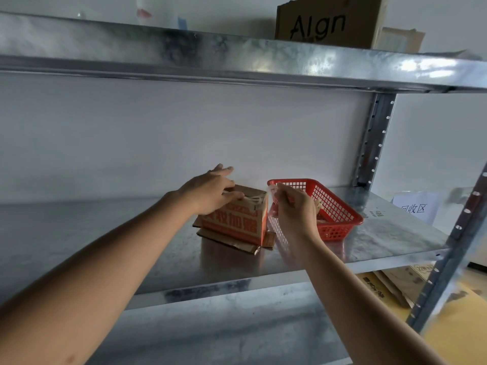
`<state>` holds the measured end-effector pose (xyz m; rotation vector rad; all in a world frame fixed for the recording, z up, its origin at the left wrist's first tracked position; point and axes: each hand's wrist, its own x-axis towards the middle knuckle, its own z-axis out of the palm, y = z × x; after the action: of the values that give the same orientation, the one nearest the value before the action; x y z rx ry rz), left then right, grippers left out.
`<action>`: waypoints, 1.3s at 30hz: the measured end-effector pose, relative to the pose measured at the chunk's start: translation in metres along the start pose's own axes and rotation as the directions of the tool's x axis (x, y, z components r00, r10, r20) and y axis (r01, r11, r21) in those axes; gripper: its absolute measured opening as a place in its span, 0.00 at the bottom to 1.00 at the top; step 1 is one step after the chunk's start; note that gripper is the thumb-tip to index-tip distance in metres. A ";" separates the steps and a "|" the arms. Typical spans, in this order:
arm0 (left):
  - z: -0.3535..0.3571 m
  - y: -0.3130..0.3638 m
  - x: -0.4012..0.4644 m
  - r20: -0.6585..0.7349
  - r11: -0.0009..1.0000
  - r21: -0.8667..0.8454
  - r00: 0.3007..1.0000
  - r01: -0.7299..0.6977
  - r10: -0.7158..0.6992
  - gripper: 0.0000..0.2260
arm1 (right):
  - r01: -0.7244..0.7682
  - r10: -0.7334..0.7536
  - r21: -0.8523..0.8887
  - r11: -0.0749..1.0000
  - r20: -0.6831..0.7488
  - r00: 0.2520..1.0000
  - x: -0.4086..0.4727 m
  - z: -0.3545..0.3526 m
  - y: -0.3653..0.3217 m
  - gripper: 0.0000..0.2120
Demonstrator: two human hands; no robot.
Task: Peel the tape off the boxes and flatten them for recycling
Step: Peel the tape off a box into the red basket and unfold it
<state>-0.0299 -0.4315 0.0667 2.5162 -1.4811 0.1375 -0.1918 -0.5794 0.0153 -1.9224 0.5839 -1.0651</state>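
Under the left hand [210, 191] sits a small brown box [237, 219] with orange print, standing on a metal shelf [131, 233] — the palm rests flat on the box's top, fingers straight and spread toward the back wall. Just right of that hand, a strip of clear tape [257, 199] runs off the box's top edge to the right hand [295, 209], whose fingers are curled and pinch the tape's pale free end. Beneath the box, its bottom flaps splay out on the shelf. Behind and to the right of the right hand stands a red basket [340, 209], just beside the box, with a few scraps in it that are too blurred to name. Farther right lies a white paper sign [413, 206]. Well above both hands, on the upper shelf, stands a larger carton [329, 22] with black lettering.
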 end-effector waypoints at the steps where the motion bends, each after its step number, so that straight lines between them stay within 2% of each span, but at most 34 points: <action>1: 0.002 0.000 -0.001 -0.001 0.995 -0.083 0.999 -0.051 0.051 0.24 | 0.003 -0.004 0.033 0.999 0.025 1.000 0.000 0.001 0.000 0.14; 3: 0.009 0.000 -0.001 -0.025 0.969 -0.228 0.996 -0.091 0.087 0.19 | 0.017 -0.018 0.063 0.998 0.024 1.000 0.001 0.003 0.001 0.18; 6: 0.014 0.000 -0.001 -0.025 0.949 -0.312 0.999 -0.048 0.042 0.17 | 0.118 -0.124 -0.093 0.989 -0.068 0.990 -0.002 0.005 -0.002 0.21; 10: 0.010 -0.002 -0.001 0.102 0.960 -0.280 0.994 -0.017 0.047 0.20 | 0.213 -0.221 -0.110 0.971 -0.062 0.973 0.001 0.000 -0.003 0.22; 13: 0.013 -0.002 0.002 0.041 0.977 -0.210 0.998 -0.038 0.047 0.15 | 0.269 -0.271 -0.121 0.955 0.001 0.963 0.003 -0.001 -0.005 0.14; 15: 0.013 -0.001 0.004 0.010 0.984 -0.169 0.999 -0.050 0.052 0.12 | 0.248 -0.233 -0.154 0.956 0.108 0.966 0.004 0.000 -0.004 0.17; 17: 0.012 0.001 0.006 0.037 0.988 -0.132 0.995 -0.083 0.089 0.16 | 0.200 -0.154 -0.232 0.952 0.203 0.967 0.007 0.001 -0.002 0.23; 19: 0.010 0.000 0.009 0.051 0.987 -0.134 0.994 -0.087 0.095 0.16 | 0.184 -0.128 -0.258 0.948 0.222 0.967 0.010 0.001 -0.004 0.24; 24: 0.008 -0.002 0.009 0.058 0.987 -0.131 0.993 -0.094 0.102 0.15 | 0.285 -0.227 -0.287 0.914 0.221 0.949 0.017 0.004 -0.008 0.10; 31: 0.010 -0.003 0.009 0.055 0.974 -0.212 0.994 -0.078 0.091 0.14 | 0.387 -0.374 -0.186 0.903 0.102 0.922 0.013 0.008 0.003 0.06; 33: 0.012 -0.006 0.008 0.046 0.963 -0.260 0.996 -0.067 0.082 0.15 | 0.344 -0.342 -0.082 0.935 0.047 0.939 0.011 0.012 0.007 0.06; 37: 0.017 -0.010 0.008 0.008 0.956 -0.277 0.994 -0.100 0.106 0.15 | 0.179 -0.184 0.167 0.970 0.011 0.983 0.005 0.023 0.015 0.09; 39: 0.017 -0.012 0.009 0.014 0.954 -0.281 0.993 -0.105 0.114 0.15 | 0.275 -0.271 0.114 0.955 -0.049 0.961 0.000 0.027 0.017 0.08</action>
<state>-0.0155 -0.4380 0.0507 2.2233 -1.5319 -0.0877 -0.1693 -0.5763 -0.0070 -1.9190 0.2676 -1.2781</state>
